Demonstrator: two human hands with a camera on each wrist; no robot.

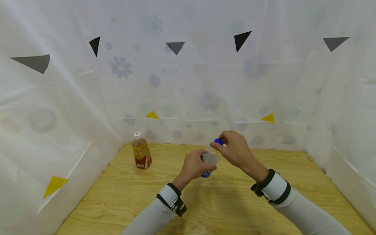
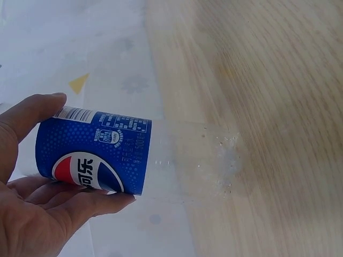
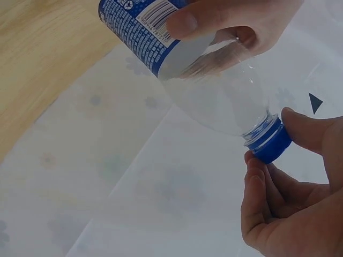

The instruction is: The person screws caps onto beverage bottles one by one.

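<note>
My left hand grips a clear plastic cola bottle with a blue label, fingers and thumb wrapped round its upper body. The bottle is tilted, its neck leaning toward the right hand. In the left wrist view the base looks clear, with small drops inside. My right hand pinches the blue cap between thumb and fingers. In the right wrist view the cap sits at the bottle's mouth, with the threaded neck showing just below it.
A bottle of amber drink with a white cap and a yellow and red label stands at the table's back left. The wooden table is enclosed by white patterned sheeting bearing black, grey and yellow triangles.
</note>
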